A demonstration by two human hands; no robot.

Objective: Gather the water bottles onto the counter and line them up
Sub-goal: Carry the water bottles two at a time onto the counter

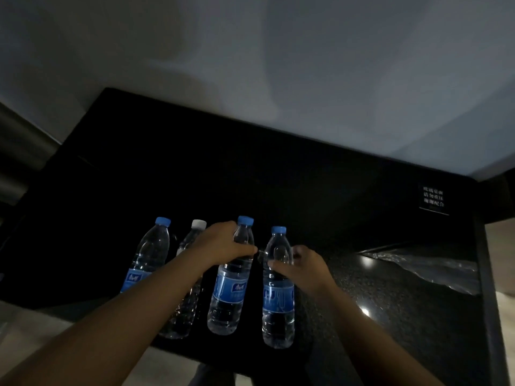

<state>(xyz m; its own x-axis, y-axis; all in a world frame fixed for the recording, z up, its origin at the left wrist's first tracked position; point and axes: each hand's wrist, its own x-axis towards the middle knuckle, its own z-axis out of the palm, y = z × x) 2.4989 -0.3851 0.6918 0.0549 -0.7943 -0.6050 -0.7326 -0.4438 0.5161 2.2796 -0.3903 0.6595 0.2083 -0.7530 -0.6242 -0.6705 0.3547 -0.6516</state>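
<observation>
Near the front edge of the dark worktop (278, 176): four water bottles, upright, side by side in a rough row. From the left: a blue-capped bottle (152, 254), partly hidden behind the left forearm; just beside it a white-capped bottle (182, 316), clear and without a visible label; then a third bottle (228, 296) with blue cap and blue label; last a fourth bottle (278, 302) of the same make, a little apart to the right.

Left hand (223, 246) clamped on the third bottle at its shoulder, just below the cap: fingers (226, 227) curled over the far side, thumb laid across the near side.

Right hand (303, 267) on the shoulder of the fourth bottle: thumb pressed to the near face, fingers (296, 252) wrapped round the right side, partly seen through the clear plastic.

Further right on the worktop, a crumpled sheet of clear plastic (423, 268), catching the light. At the far right corner, a small dark sign (433, 200) with white characters. Behind it all, a pale wall (278, 65).
</observation>
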